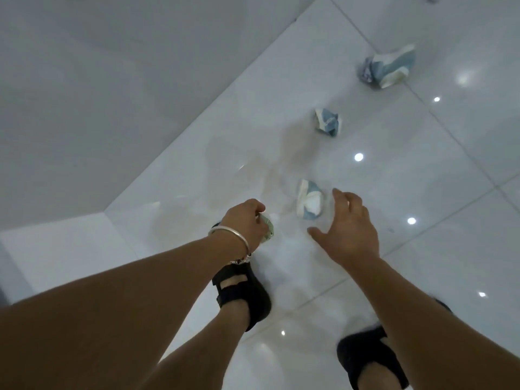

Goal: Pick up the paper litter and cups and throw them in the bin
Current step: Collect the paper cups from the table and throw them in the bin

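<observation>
Head view: left hand (pixel 244 220), bracelet (pixel 233 235) on wrist, fingers clenched around a greenish paper wad (pixel 268 230) above the floor (pixel 197 178). Right hand (pixel 350 226) released, fingers (pixel 342 195) spread - just beside a blue-white crumpled paper (pixel 309 204) on the tiles, contact unclear. Two more crumpled pieces lie farther off - a small one (pixel 327 122), a larger one (pixel 389 66). Black sandals (pixel 242 294) below.

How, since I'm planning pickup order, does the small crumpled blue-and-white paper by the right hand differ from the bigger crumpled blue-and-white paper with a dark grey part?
The small crumpled blue-and-white paper looks smaller than the bigger crumpled blue-and-white paper, despite lying nearer. The small one sits just beyond the open right hand; the bigger one lies far ahead. Only the bigger one shows dark grey. Both lie crumpled on the glossy white tiled floor.
</observation>
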Tool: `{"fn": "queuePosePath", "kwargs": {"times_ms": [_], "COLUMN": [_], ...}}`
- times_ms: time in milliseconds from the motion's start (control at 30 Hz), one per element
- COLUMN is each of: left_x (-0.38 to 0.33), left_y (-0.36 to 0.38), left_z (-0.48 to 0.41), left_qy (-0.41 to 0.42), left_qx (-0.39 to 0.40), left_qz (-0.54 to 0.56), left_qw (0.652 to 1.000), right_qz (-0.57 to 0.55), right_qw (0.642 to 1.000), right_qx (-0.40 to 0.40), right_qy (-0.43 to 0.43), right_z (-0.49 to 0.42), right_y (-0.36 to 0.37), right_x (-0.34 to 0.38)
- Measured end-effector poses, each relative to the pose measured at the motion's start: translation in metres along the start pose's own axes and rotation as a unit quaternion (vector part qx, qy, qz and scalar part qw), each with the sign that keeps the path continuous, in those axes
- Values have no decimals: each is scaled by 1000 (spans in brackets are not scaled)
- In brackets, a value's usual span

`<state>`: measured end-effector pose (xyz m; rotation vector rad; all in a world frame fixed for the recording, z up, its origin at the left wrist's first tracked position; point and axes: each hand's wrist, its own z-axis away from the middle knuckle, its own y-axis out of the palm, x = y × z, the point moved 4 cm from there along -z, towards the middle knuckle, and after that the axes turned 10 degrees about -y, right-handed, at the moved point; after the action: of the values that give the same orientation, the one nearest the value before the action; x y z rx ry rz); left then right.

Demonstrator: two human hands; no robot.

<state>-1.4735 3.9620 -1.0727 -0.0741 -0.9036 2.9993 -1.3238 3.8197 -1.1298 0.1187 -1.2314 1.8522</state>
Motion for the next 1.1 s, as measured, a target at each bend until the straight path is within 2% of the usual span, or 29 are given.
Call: {"fn": "queuePosePath", "kwargs": {"times_ms": [67,200,333,467,600,800,967,1100], "left_x": [28,71,89,72,25,-22,-19,-12], "left_y": [0,2,-3,-12,-25,-4,34,31], "left_z": [-14,-29,-28,-10,7,-1,-13,-16], "left_qy": [-13,-22,-34,-25,28,68,85,81], "left_qx": [2,5,2,5,-3,-2,20,18], "left_qz": [-11,-31,-52,-66,-55,-42,-68,-99], "left_qw": [1000,999,998,997,998,997,994,992], "right_qz": [37,101,108,39,5,-7,13,17], "right_qw": [999,994,992,993,995,988,994,996], "right_qx": [-4,43,66,61,31,25,41,45], "right_qy": [1,-14,12,91,99,152,104,74], "right_z": [-26,-53,-45,-20,3,36,20,11], "right_y": [16,54,66,46,20,47,78,86], "right_x": [6,25,31,19,10,-11,-16,-16]}}
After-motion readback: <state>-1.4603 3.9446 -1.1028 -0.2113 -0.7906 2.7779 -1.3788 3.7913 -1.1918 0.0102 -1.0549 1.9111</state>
